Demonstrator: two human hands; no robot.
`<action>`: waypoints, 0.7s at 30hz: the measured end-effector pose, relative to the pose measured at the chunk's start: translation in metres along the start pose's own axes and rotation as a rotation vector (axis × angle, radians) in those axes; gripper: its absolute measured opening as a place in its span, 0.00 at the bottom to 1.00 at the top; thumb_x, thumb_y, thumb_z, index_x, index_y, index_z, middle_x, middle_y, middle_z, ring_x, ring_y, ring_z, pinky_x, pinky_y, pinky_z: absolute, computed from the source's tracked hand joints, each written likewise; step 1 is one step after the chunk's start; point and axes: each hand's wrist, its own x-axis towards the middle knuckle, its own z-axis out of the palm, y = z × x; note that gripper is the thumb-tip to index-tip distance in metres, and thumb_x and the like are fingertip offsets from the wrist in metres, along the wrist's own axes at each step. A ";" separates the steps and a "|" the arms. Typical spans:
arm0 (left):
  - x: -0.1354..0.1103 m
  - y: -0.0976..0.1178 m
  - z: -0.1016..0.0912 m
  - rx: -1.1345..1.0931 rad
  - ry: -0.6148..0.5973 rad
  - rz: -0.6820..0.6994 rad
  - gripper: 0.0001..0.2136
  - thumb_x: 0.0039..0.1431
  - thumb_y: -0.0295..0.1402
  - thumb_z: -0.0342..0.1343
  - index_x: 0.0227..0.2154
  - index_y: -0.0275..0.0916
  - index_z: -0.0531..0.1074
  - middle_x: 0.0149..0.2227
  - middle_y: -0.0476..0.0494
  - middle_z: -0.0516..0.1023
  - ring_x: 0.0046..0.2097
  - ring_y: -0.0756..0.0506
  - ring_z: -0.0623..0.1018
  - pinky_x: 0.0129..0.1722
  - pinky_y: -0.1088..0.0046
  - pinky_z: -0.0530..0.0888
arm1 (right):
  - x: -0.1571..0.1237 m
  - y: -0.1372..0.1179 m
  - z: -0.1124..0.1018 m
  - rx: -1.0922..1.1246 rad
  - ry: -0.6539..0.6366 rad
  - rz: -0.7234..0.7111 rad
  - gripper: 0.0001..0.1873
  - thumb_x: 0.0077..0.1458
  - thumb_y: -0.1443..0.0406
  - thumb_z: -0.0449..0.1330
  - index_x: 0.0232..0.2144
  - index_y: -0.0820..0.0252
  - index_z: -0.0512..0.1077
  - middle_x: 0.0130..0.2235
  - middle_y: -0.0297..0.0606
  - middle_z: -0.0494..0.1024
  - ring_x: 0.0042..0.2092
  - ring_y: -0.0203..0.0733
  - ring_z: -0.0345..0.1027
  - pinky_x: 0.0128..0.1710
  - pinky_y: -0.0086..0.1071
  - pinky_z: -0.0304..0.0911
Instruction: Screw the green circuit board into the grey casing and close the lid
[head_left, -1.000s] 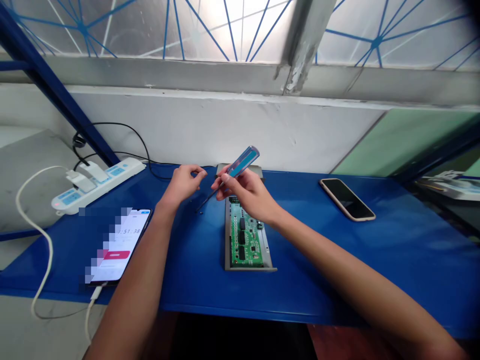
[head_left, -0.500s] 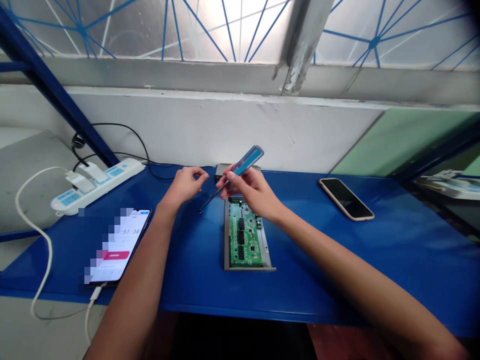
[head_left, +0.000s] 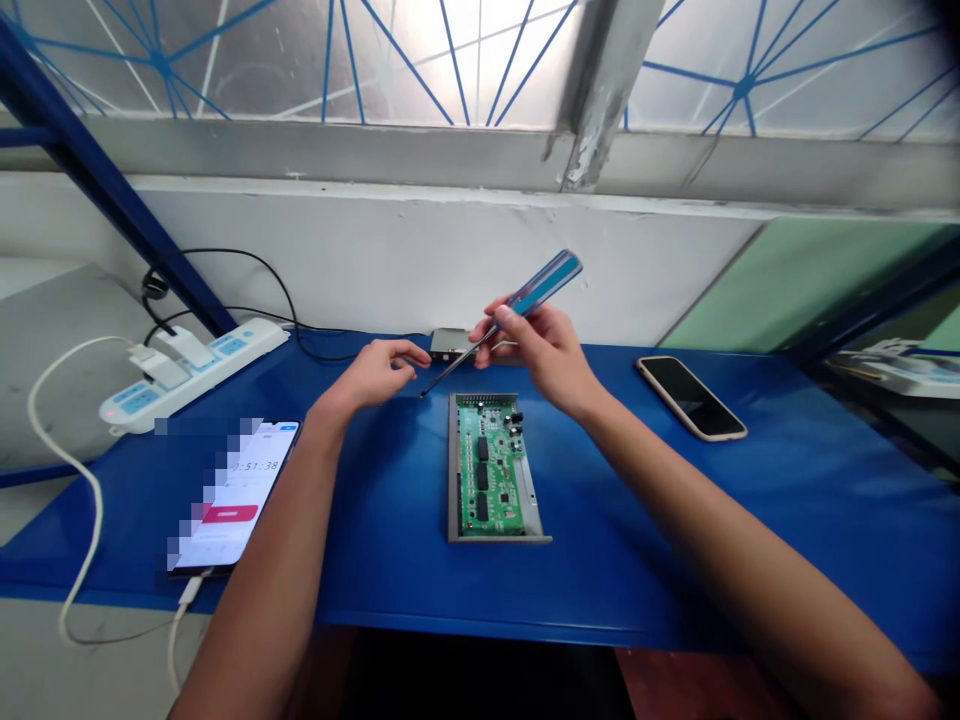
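The person's right hand [head_left: 546, 352] grips a screwdriver [head_left: 541, 288] with a glossy blue handle [head_left: 559, 272] and thin metal shank [head_left: 452, 367], slanting down leftward. The left hand [head_left: 381, 374], loosely curled, is near its tip [head_left: 423, 395]; whether it pinches anything cannot be told. Back from the smooth blue table's [head_left: 637, 560] front edge, a green circuit board [head_left: 493, 470] lies in an angular grey metal tray [head_left: 500, 539]. A flat grey case [head_left: 451, 341] sits by the back edge.

So you've got a blue-handled screwdriver [head_left: 549, 282] in your right hand [head_left: 553, 358], tip angled down near your loosely curled left hand [head_left: 377, 373]. Green circuit board [head_left: 491, 475] sits in a metal tray [head_left: 454, 475] on the blue table [head_left: 622, 570], pale-cased phone [head_left: 691, 398] off right.
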 end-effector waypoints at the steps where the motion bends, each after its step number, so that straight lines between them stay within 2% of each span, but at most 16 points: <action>1: -0.001 0.000 -0.001 -0.013 -0.030 0.017 0.17 0.50 0.30 0.54 0.42 0.38 0.81 0.45 0.40 0.84 0.43 0.43 0.82 0.41 0.70 0.77 | 0.001 -0.002 -0.004 -0.022 0.017 -0.009 0.22 0.57 0.47 0.65 0.40 0.56 0.67 0.35 0.36 0.78 0.29 0.36 0.74 0.35 0.37 0.73; 5: -0.004 0.005 -0.002 -0.044 -0.129 0.043 0.17 0.49 0.31 0.59 0.44 0.38 0.80 0.45 0.38 0.84 0.45 0.41 0.81 0.42 0.68 0.77 | 0.005 -0.007 -0.017 -0.108 0.073 -0.032 0.23 0.57 0.45 0.63 0.40 0.55 0.66 0.35 0.36 0.78 0.29 0.37 0.74 0.35 0.37 0.73; 10: -0.007 0.018 0.003 0.012 -0.115 0.026 0.15 0.47 0.40 0.69 0.38 0.40 0.82 0.37 0.40 0.84 0.40 0.41 0.81 0.38 0.68 0.77 | 0.005 -0.009 -0.020 -0.107 0.096 -0.052 0.22 0.58 0.46 0.63 0.39 0.56 0.67 0.34 0.36 0.78 0.29 0.37 0.74 0.34 0.37 0.73; 15: -0.007 0.023 0.007 0.002 -0.103 -0.006 0.08 0.50 0.39 0.67 0.30 0.40 0.82 0.29 0.43 0.83 0.33 0.43 0.81 0.35 0.68 0.76 | 0.005 -0.011 -0.019 -0.124 0.094 -0.048 0.23 0.57 0.44 0.63 0.39 0.55 0.67 0.35 0.36 0.79 0.29 0.37 0.74 0.34 0.36 0.74; 21: -0.007 0.018 0.004 -0.101 -0.113 -0.023 0.09 0.50 0.37 0.67 0.33 0.39 0.82 0.31 0.42 0.84 0.36 0.42 0.83 0.39 0.66 0.79 | 0.005 -0.012 -0.020 -0.135 0.157 -0.081 0.22 0.59 0.45 0.62 0.37 0.56 0.66 0.33 0.36 0.78 0.27 0.36 0.72 0.32 0.35 0.72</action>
